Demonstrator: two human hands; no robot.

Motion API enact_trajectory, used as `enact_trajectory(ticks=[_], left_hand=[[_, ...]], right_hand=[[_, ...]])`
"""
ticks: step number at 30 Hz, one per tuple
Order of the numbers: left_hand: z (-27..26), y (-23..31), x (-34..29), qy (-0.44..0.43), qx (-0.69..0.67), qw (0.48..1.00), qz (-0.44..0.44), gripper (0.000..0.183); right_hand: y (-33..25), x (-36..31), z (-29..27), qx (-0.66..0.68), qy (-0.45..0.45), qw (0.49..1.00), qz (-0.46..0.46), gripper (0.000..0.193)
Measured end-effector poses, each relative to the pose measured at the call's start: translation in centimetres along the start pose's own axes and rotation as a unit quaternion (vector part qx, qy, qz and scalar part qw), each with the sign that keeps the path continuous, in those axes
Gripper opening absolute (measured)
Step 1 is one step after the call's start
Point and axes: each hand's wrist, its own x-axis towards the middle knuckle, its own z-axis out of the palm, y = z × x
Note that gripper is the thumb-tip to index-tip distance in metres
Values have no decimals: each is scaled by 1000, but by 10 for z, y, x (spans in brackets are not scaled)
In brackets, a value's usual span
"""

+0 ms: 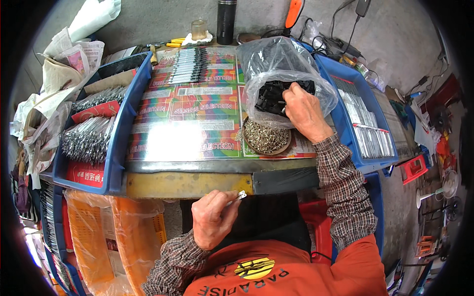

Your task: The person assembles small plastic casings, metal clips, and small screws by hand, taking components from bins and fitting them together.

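At the table (197, 166), pinching a strip (242, 195) left of the bag (276, 56) with left hand (213, 220), likely picking black pieces (269, 94) inside with curled right hand (306, 112), grip unclear, next needing one freed.

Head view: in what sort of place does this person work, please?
Probably a small assembly workshop: blue trays of thin metallic pieces flank the workbench, a round dish holds small metallic parts, and a plastic bag holds black pieces.

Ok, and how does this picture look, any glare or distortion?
Head view: white glare washes out part of the colourful table covering; head view: fisheye distortion bows the right-hand blue tray, corners go black; head view: the left hand looks fairly sharp.
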Motion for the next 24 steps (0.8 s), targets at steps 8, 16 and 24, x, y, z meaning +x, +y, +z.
enact_trajectory(ticks=[8,16,24], left_hand=[[-3,7,-2,-1,8,1000,2,16],[-3,18,-10,-27,-12,999,33,19],[-4,26,-20,-34,-15,999,29,21]], right_hand=[[-54,-41,-58,355,-15,928,114,26],[-111,-108,-65,703,-84,667,230,21],[-134,-124,-58,777,-56,587,223,21]])
